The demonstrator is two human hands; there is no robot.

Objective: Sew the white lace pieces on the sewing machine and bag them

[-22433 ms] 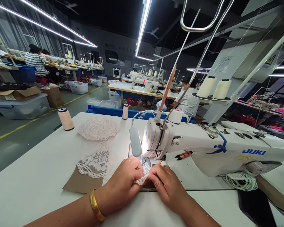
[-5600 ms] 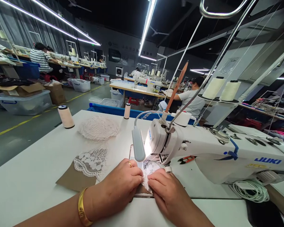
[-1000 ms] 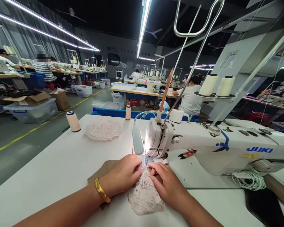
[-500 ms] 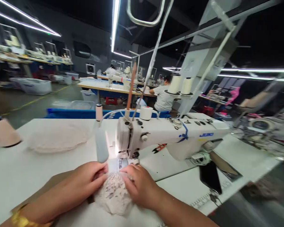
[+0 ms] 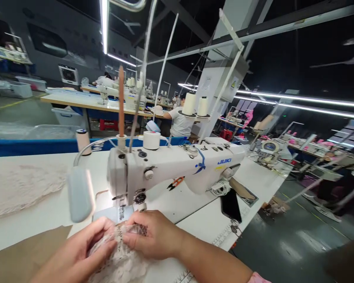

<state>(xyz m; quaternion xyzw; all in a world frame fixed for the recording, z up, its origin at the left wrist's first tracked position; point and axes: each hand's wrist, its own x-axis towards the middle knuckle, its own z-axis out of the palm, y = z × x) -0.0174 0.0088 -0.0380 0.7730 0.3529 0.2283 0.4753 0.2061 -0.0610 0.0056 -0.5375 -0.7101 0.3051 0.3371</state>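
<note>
Both hands are at the front of a white sewing machine (image 5: 171, 165), just before its needle area. My left hand (image 5: 91, 245) is closed on the left side of a bunched piece of pale lace fabric (image 5: 126, 259). My right hand (image 5: 153, 234) pinches the same lace from the right, thumb on top and fingers curled round it. The lace hangs crumpled between and below the hands. Its upper edge lies near the presser foot (image 5: 122, 210); whether it is under the foot I cannot tell.
More pale lace (image 5: 23, 188) lies spread on the left of the table. Orange-handled thread snips (image 5: 176, 183) rest behind the machine arm's opening. A black phone (image 5: 230, 205) and keys (image 5: 235, 228) lie at right. A pink thread cone (image 5: 83, 141) stands behind; a co-worker (image 5: 179, 122) sits farther back.
The view has swung to the right, so the machine appears farther left. The lace is now more bunched up, and my hands have come closer together on it.
</note>
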